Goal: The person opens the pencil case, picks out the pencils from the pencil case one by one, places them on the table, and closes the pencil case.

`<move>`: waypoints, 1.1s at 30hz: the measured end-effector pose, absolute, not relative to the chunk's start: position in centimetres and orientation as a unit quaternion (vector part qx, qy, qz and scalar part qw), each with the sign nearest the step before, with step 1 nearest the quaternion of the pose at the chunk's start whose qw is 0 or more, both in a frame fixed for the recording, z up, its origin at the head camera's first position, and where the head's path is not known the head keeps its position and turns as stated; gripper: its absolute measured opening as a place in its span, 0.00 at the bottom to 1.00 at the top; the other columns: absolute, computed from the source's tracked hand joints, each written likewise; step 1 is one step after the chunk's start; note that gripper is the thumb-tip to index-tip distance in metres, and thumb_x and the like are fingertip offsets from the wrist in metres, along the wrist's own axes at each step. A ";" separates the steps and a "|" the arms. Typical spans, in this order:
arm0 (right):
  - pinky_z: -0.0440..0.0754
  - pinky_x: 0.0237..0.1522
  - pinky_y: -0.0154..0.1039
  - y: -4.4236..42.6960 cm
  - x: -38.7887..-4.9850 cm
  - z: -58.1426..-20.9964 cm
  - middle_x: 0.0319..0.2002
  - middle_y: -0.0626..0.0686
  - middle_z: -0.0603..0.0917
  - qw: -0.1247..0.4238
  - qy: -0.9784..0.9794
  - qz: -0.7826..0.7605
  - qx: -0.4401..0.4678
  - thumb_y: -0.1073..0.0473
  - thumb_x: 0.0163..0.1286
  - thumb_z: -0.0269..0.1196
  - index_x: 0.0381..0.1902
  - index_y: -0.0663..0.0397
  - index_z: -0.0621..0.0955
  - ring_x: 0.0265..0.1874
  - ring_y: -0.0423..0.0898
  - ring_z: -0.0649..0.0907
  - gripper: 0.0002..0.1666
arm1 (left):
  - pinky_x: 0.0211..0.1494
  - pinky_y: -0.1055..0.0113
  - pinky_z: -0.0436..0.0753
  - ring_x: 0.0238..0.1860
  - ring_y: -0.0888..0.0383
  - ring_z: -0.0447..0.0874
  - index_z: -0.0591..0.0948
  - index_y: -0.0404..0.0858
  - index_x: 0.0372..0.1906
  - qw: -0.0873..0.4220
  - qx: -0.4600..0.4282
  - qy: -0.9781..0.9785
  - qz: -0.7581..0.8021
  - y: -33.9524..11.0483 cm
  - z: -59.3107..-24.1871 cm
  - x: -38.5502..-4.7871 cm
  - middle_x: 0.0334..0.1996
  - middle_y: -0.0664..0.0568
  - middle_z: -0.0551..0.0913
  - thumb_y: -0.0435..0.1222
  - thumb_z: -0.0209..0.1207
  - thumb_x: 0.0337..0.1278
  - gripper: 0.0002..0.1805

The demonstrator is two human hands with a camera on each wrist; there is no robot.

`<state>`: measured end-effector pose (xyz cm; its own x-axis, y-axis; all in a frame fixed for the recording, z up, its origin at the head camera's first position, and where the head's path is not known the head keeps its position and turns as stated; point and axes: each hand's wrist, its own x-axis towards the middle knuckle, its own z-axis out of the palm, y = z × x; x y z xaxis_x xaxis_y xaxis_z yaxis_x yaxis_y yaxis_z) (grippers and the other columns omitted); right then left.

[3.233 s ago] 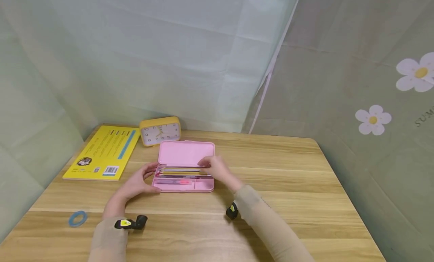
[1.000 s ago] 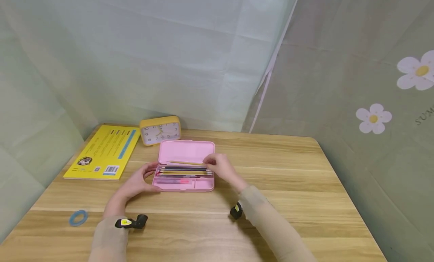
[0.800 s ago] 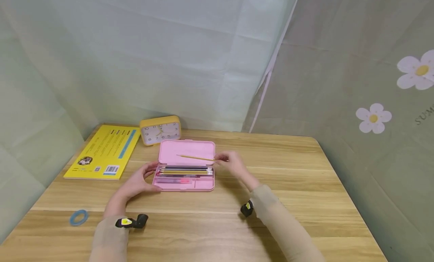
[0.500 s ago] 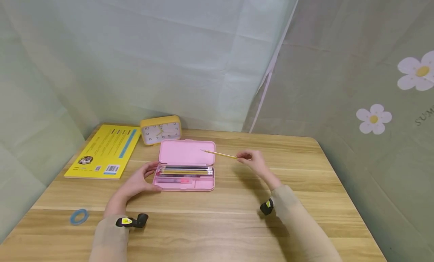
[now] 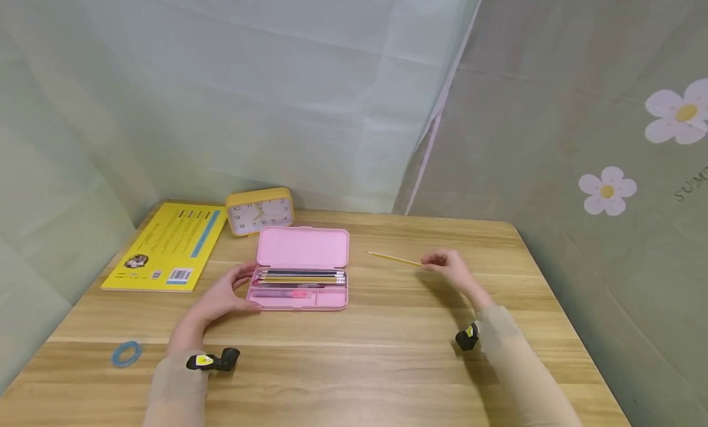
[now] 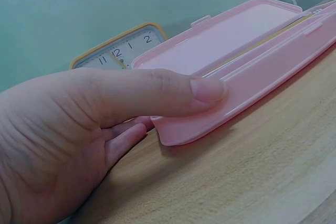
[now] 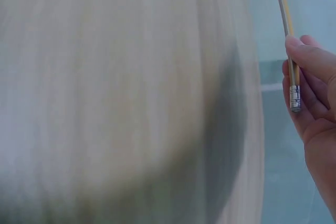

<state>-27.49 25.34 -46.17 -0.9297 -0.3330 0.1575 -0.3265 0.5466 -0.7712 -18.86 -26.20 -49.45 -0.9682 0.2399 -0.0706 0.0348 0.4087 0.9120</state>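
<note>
On the table [image 5: 387, 365], left of its middle, the head view shows the left hand [image 5: 224, 297] holding the left end of the open pink case [image 5: 303, 247]. Several pencils [image 5: 301, 280] lie in its far compartment. Farther right, the right hand [image 5: 450, 270] pinches 1 yellow pencil [image 5: 394, 258], tip leftward; open wood separates tip from case, and more reaches the right edge. The clock [image 5: 260, 213] and book [image 5: 171, 249] sit far left, the blue ring [image 5: 115, 357] near left.

In the left wrist view, the thumb lies along the case's near wall, fingers bent behind.

In the right wrist view, closed fingers and thumb grip the pencil by its metal-banded end.
</note>
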 end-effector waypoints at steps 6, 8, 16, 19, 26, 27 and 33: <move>0.81 0.36 0.25 26.4 -27.9 -47.4 0.35 0.64 0.87 0.026 0.879 -0.435 -0.195 0.68 0.61 0.68 0.37 0.70 0.84 0.32 0.36 0.82 0.09 | 0.74 0.41 0.60 0.72 0.33 0.56 0.53 0.30 0.74 0.093 0.085 0.834 0.538 -26.3 -49.5 -18.8 0.74 0.33 0.56 0.36 0.77 0.40 0.58; 0.82 0.36 0.25 26.4 -28.0 -47.6 0.35 0.64 0.87 0.031 0.880 -0.431 -0.197 0.68 0.60 0.69 0.36 0.69 0.85 0.32 0.35 0.82 0.08 | 0.74 0.42 0.60 0.72 0.33 0.56 0.53 0.30 0.74 0.092 0.086 0.833 0.538 -26.3 -49.5 -18.8 0.74 0.33 0.56 0.36 0.77 0.39 0.58; 0.81 0.39 0.27 25.9 -27.9 -47.8 0.36 0.60 0.88 0.048 0.889 -0.409 -0.202 0.67 0.59 0.69 0.36 0.66 0.85 0.33 0.36 0.82 0.07 | 0.74 0.43 0.60 0.72 0.33 0.56 0.53 0.30 0.74 0.093 0.088 0.834 0.537 -26.4 -49.4 -18.8 0.74 0.33 0.56 0.36 0.76 0.40 0.58; 0.81 0.40 0.27 25.8 -27.9 -47.8 0.35 0.60 0.88 0.049 0.890 -0.404 -0.205 0.66 0.59 0.69 0.36 0.65 0.85 0.33 0.38 0.82 0.08 | 0.74 0.42 0.60 0.72 0.33 0.56 0.53 0.30 0.74 0.093 0.088 0.835 0.535 -26.4 -49.3 -18.8 0.74 0.33 0.56 0.36 0.77 0.40 0.58; 0.82 0.41 0.29 25.8 -28.2 -48.1 0.34 0.59 0.88 0.051 0.893 -0.391 -0.218 0.66 0.60 0.69 0.36 0.65 0.85 0.35 0.42 0.84 0.07 | 0.74 0.42 0.60 0.73 0.34 0.56 0.52 0.31 0.75 0.094 0.086 0.839 0.530 -26.4 -49.5 -18.9 0.74 0.34 0.55 0.37 0.76 0.40 0.58; 0.82 0.42 0.29 25.8 -28.2 -48.1 0.34 0.58 0.88 0.051 0.893 -0.390 -0.219 0.66 0.60 0.69 0.36 0.65 0.85 0.35 0.42 0.84 0.07 | 0.74 0.42 0.60 0.72 0.34 0.56 0.52 0.31 0.75 0.094 0.086 0.839 0.529 -26.4 -49.5 -18.9 0.74 0.34 0.56 0.37 0.76 0.40 0.58; 0.82 0.41 0.30 25.7 -28.4 -48.3 0.32 0.56 0.87 0.047 0.897 -0.381 -0.219 0.67 0.59 0.69 0.35 0.63 0.86 0.33 0.38 0.82 0.05 | 0.74 0.41 0.60 0.72 0.34 0.56 0.53 0.30 0.74 0.091 0.086 0.844 0.521 -26.3 -49.5 -19.0 0.73 0.33 0.56 0.38 0.77 0.40 0.58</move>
<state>-28.40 25.66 -48.25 -0.9002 -0.4276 0.0829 -0.3565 0.6139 -0.7043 -18.98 -26.28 -49.48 -0.9687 0.2399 -0.0643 0.0503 0.4429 0.8952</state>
